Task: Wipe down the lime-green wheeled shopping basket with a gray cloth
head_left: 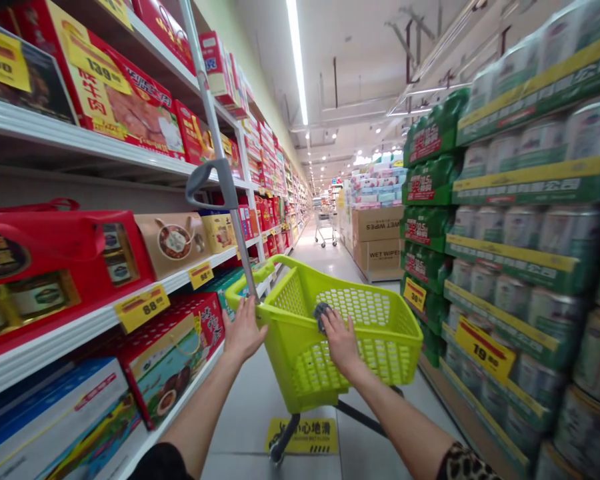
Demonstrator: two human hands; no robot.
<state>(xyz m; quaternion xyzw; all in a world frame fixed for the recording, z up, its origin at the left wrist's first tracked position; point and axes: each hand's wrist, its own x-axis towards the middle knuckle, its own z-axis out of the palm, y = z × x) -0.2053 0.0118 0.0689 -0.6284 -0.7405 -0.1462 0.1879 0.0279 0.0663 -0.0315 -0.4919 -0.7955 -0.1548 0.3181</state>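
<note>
A lime-green plastic shopping cart [285, 320] with a perforated basket stands in front of me, turned at an angle in the aisle. My left hand [243, 330] rests against its near left corner with the fingers stretched out, beside the foot of a grey metal pole [243, 253]. Under the fingers of my right hand [341, 341] is a crumpled dark grey cloth [321, 316], pressed to the near rim of the basket. Part of the cloth is hidden by those fingers. Higher on the pole sits a grey loop handle [214, 183].
Shelves with boxed gift goods [180, 320] line the left side. Stacked green-and-white can packs [510, 267] rise close on the right. Farther along are wet-wipe cartons [379, 240] and another cart [325, 225]. A yellow floor sign [313, 435] lies beneath the green cart.
</note>
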